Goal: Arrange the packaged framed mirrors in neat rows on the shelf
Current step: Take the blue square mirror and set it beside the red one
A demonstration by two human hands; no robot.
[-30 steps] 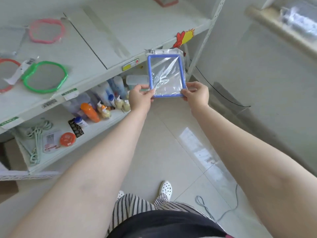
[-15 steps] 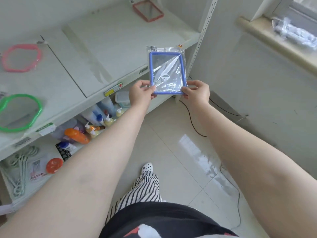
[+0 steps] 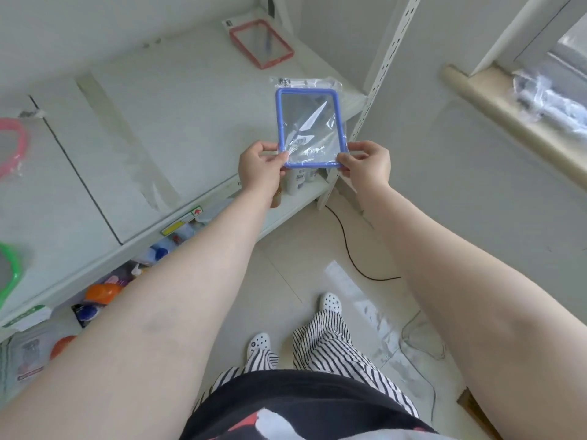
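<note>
A blue-framed rectangular mirror (image 3: 309,128) in a clear plastic bag hangs above the front right corner of the white shelf (image 3: 158,122). My left hand (image 3: 260,169) pinches its lower left corner and my right hand (image 3: 368,165) pinches its lower right corner. A red-framed rectangular mirror (image 3: 261,43) lies flat at the shelf's back right. At the left edge lie a pink round-framed mirror (image 3: 14,147) and a green round-framed mirror (image 3: 9,271), both cut off by the frame.
A lower shelf (image 3: 292,201) holds bottles and small packaged goods. A perforated white upright post (image 3: 374,87) stands at the shelf's right end. A black cable (image 3: 349,255) runs over the tiled floor. A window sill (image 3: 508,122) with plastic bags is at right.
Both hands carried the blue mirror further over the shelf's right end. My view swung right, so the red mirror came fully into view and the round mirrors slid to the left edge.
</note>
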